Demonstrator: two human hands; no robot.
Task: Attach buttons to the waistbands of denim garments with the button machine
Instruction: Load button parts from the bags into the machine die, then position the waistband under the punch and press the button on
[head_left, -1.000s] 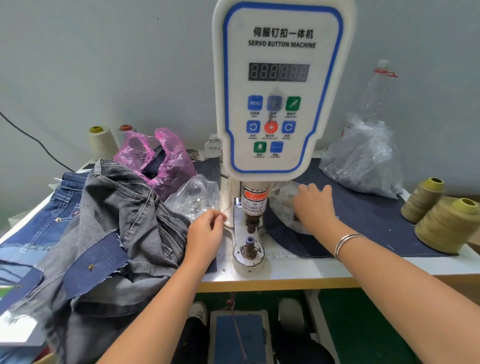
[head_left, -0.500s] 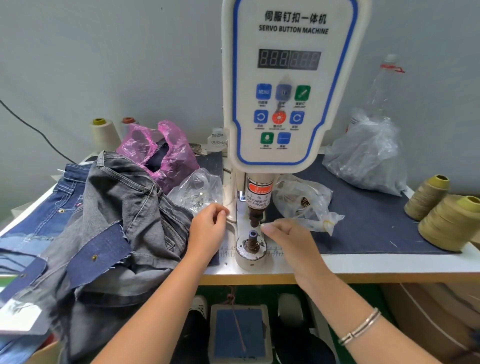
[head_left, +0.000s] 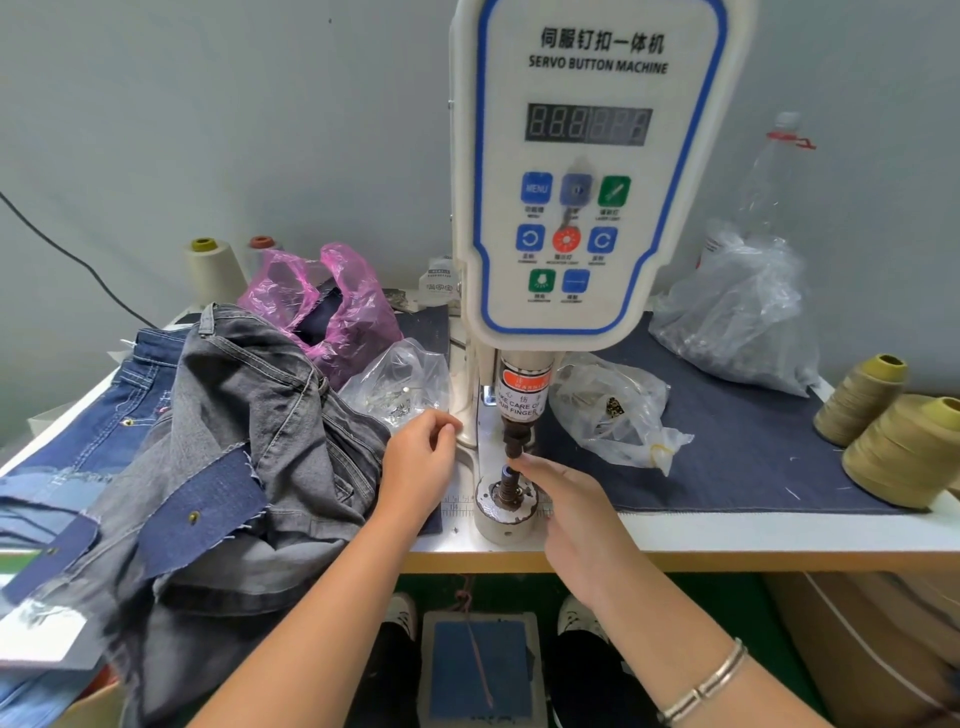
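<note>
Denim garments (head_left: 249, 441) sit heaped on the table's (head_left: 727, 538) left side, grey jeans on top w/ blue ones underneath, none under the press yet. Button machine (head_left: 597, 171) stands mid-table, its lower die (head_left: 506, 488) right at the front edge.

What changed: 1 s ago the right hand (head_left: 576, 512) was back in the clear bag of buttons (head_left: 613, 410) behind the machine; half a sec ago it was already coming fwd; now its fingertips (head_left: 522, 465) are pressed together at the top of the die post, just under the plunger (head_left: 515, 441). Looks like a pinch on a small part being seated there, but the part itself is too small to make out, so can't confirm. Left hand (head_left: 418, 462) has barely moved: loosely curled, thumb & forefinger closed near the machine column, touching the edge of the grey jeans; whether it holds anything I can't tell.

Meaning: prob the loading step, button part fetched & going onto the die. Next the waistband needs to be pulled over the post, fingers out of the way before the pedal (head_left: 480, 670) is pressed
</note>
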